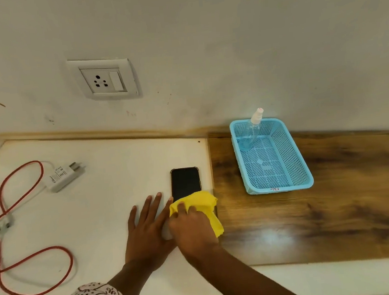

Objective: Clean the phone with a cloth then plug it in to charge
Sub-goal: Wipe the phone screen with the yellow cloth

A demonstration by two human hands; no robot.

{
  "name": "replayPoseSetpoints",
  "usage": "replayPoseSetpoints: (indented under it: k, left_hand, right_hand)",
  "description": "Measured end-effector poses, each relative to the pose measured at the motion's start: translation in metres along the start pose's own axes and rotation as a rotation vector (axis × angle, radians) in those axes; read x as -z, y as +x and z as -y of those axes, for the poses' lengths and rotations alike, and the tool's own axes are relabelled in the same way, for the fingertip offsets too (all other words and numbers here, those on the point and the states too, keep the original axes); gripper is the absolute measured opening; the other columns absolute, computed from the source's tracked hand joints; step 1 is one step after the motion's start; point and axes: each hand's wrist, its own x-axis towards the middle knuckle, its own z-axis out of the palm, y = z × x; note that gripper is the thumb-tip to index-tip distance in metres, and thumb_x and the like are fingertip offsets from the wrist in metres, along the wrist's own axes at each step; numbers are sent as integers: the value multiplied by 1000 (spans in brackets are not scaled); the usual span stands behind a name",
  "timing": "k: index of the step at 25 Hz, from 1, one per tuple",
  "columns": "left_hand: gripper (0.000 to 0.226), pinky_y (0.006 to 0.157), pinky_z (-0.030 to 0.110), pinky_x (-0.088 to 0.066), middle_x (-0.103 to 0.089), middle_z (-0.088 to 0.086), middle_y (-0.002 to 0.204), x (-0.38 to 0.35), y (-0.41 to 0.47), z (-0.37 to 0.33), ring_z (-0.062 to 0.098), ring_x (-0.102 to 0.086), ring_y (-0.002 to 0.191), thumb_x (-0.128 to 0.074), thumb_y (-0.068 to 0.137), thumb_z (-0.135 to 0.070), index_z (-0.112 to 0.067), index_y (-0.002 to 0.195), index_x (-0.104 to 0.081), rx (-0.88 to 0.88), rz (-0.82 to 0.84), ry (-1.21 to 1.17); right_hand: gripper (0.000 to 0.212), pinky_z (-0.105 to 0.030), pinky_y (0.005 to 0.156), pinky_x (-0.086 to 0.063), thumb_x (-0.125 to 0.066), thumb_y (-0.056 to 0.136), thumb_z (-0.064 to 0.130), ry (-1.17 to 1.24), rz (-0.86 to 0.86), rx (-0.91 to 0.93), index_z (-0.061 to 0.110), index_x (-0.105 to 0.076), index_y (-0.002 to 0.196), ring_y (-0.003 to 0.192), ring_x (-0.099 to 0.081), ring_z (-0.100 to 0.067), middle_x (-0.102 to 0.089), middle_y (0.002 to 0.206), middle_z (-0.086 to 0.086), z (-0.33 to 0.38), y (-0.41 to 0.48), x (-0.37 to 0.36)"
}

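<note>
A black phone [185,182] lies screen up on the white tabletop [110,169], near its right edge. My right hand [191,228] is shut on a yellow cloth [200,204] and presses it on the phone's near end, hiding that part. My left hand [146,228] lies flat with fingers spread, just left of the phone, its fingertips touching the phone's left edge. A white charger plug [61,178] with a red cable [16,207] lies at the left of the table. A wall socket [104,80] sits above the table.
A blue perforated basket [301,160] stands on the wooden surface [338,216] at the right, with a clear spray bottle [251,130] leaning in its far corner. The cable loops over the left part of the table.
</note>
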Motion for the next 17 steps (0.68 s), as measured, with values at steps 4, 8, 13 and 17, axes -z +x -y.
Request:
replayPoseSetpoints:
  k: [4, 8, 13, 17]
  left_hand:
    - [86, 116, 45, -4, -17, -3, 156, -5, 0, 1, 19, -12, 145, -23, 74, -84, -38, 146, -11, 41, -7, 1]
    - [86, 116, 44, -3, -16, -3, 156, -7, 0, 1, 20, -12, 145, -24, 75, -83, -37, 146, -13, 46, -16, 9]
    - [71, 112, 43, -6, -34, 9, 150, -3, -1, 4, 31, -32, 138, -9, 87, -66, -25, 143, -26, -7, 7, 60]
    - [71, 112, 45, -8, -33, 10, 150, -2, -1, 3, 31, -31, 138, -8, 87, -65, -25, 143, -25, -13, 18, 62]
  right_hand:
    - [35, -46, 95, -45, -38, 96, 7, 22, -19, 100, 5, -48, 129, 125, -45, -38, -40, 145, -18, -51, -17, -7]
    - [37, -45, 98, -42, -38, 98, 8, 137, 25, -126, 4, -41, 134, 128, -40, -39, -32, 149, -20, -28, -30, -10]
    - [44, -55, 104, -36, -48, 95, 6, 174, 167, -66, -9, -37, 135, 126, -38, -51, -35, 142, -34, 32, -21, 5]
    - [34, -49, 96, -44, -49, 93, 3, 86, 41, 16, -9, -47, 125, 113, -52, -46, -51, 127, -32, 24, -28, 8]
